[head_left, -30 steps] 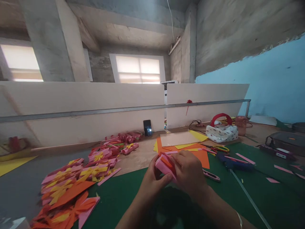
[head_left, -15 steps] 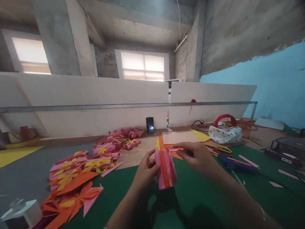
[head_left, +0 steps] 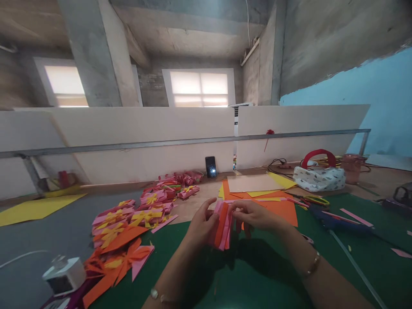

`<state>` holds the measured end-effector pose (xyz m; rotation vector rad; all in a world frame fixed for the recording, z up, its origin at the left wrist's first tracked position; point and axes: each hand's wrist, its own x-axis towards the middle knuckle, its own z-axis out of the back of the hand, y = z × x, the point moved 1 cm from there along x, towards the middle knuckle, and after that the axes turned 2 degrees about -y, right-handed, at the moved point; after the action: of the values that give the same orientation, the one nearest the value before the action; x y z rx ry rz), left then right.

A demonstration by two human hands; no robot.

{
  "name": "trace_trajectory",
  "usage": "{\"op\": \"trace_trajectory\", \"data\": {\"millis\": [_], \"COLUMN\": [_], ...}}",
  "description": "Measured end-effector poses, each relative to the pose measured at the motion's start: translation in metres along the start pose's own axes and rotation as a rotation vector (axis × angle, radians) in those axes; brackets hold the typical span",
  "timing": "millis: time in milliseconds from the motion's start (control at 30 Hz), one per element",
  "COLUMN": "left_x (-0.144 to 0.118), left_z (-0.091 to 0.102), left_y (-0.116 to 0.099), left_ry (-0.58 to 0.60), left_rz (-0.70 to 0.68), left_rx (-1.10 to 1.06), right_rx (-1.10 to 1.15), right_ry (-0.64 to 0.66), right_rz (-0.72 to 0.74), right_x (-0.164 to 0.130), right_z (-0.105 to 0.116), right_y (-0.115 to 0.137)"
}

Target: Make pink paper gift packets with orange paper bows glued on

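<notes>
Over the green mat [head_left: 264, 274] both hands meet on a folded pink and orange paper piece [head_left: 223, 226]. My left hand [head_left: 202, 224] grips its left side, thumb raised. From the right, my right hand [head_left: 255, 216] pinches its top edge with the fingertips. The piece stands upright between them, its lower part hanging free above the mat.
Finished pink, orange and yellow paper bows [head_left: 128, 231] lie heaped at left. Orange and yellow sheets [head_left: 277, 206] lie behind the hands. A phone [head_left: 210, 166] leans on the white partition. A patterned bag [head_left: 318, 177], scissors [head_left: 313, 200], a blue glue gun [head_left: 334, 219] sit right; a tape dispenser [head_left: 62, 274] lower left.
My right hand came off the piece, reached toward the orange sheets, then returned to pinch its top. The piece turned upright. The view shifted left.
</notes>
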<state>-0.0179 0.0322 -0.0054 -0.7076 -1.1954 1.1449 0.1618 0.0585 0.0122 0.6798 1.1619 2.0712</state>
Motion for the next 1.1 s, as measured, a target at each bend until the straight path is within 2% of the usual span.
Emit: {"op": "trace_trajectory", "data": {"millis": [100, 200, 333, 433, 533, 767, 900, 1100], "left_x": [0.001, 0.001, -0.003, -0.007, -0.01, -0.009, -0.007, -0.006], "left_z": [-0.002, -0.005, -0.007, -0.008, -0.01, -0.017, -0.021, -0.025], "left_y": [0.002, 0.005, 0.006, 0.006, 0.007, 0.015, 0.018, 0.017], "left_ry": [0.044, 0.02, -0.048, -0.1, -0.087, -0.047, -0.038, -0.053], "left_rz": [0.033, -0.006, -0.097, -0.126, -0.121, -0.027, 0.055, 0.063], "left_rx": [0.09, 0.229, 0.457, 0.604, 0.678, 0.65, 0.586, 0.486], "right_rx": [0.038, 0.072, 0.079, 0.045, -0.033, -0.284, -0.388, -0.463], "right_ry": [-0.042, -0.138, -0.329, -0.445, -0.522, -0.665, -0.692, -0.71], "right_rz": [-0.014, -0.025, -0.041, -0.029, -0.004, -0.044, -0.085, -0.115], "right_x": [0.001, 0.007, 0.016, 0.019, 0.018, 0.02, 0.019, 0.019], "right_z": [0.0, -0.002, -0.008, -0.011, -0.016, -0.028, -0.03, -0.037], "right_y": [-0.004, -0.013, -0.025, -0.024, -0.019, -0.019, -0.02, -0.017]}}
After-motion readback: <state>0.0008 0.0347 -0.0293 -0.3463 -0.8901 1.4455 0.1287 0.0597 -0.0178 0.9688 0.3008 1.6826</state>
